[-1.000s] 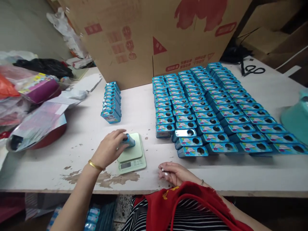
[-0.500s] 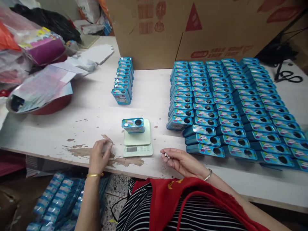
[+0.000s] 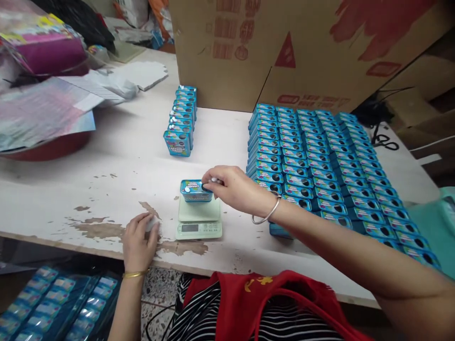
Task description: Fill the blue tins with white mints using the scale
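Observation:
A blue tin (image 3: 196, 189) with a round dark hole in its top stands on the plate of a pale green kitchen scale (image 3: 199, 215). A white dot sits on the left of the tin's top. My right hand (image 3: 227, 187) is over the tin's right end, fingertips at the hole, pinching small white pellets (image 3: 215, 180). Left of the scale, my left hand (image 3: 138, 239) rests on the table, thumb and fingers curled round a small whitish piece (image 3: 151, 223) whose kind I cannot make out.
Many blue tins (image 3: 295, 166) stand in close rows on the right. A short row of tins (image 3: 177, 142) stands behind the scale, before a large cardboard box (image 3: 227, 80). Papers lie over a red basin (image 3: 53, 149) at left. Bagged tins (image 3: 50, 308) are below the table.
My right hand has moved forward and left, from the table beside the scale to the tin's hole, carrying the white pellets. My left hand stays near its place. The camera view has shifted.

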Action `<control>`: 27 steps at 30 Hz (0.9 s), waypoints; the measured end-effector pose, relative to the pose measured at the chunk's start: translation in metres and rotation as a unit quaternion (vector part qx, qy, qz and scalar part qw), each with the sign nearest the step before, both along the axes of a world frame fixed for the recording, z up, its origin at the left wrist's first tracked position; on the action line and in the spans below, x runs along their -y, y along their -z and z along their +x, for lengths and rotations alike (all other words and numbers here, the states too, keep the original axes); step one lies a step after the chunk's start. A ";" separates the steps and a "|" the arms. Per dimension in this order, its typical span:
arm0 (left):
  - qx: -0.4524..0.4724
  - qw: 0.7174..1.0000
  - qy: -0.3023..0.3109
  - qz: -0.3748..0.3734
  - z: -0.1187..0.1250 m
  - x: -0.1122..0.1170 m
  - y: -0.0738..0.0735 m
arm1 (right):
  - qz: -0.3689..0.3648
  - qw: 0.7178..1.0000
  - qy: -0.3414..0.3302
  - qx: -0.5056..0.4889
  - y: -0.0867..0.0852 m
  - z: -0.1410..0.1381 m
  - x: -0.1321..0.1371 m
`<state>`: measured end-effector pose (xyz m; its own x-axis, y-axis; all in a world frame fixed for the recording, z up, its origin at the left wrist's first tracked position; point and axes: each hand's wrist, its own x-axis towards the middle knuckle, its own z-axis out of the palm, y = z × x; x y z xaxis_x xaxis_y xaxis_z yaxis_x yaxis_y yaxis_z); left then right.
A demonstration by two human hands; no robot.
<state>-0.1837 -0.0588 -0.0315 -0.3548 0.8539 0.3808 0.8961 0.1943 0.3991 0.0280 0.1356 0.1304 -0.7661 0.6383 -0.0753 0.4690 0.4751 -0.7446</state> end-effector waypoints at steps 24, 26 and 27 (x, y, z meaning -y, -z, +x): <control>0.050 0.998 -0.024 0.016 0.007 0.000 -0.001 | 0.123 0.985 -0.030 -0.119 -0.001 0.001 -0.002; 0.056 0.998 -0.030 0.017 0.008 0.001 -0.001 | 0.126 0.981 -0.004 -0.147 0.000 0.014 -0.002; 0.057 0.998 -0.033 0.016 0.008 0.001 -0.002 | 0.125 0.981 0.009 -0.150 0.001 0.022 -0.001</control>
<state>-0.1754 -0.0598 -0.0298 -0.4518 0.8158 0.3611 0.8303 0.2364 0.5046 0.0505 0.1371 0.1290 -0.7182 0.6213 0.3132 0.2558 0.6544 -0.7116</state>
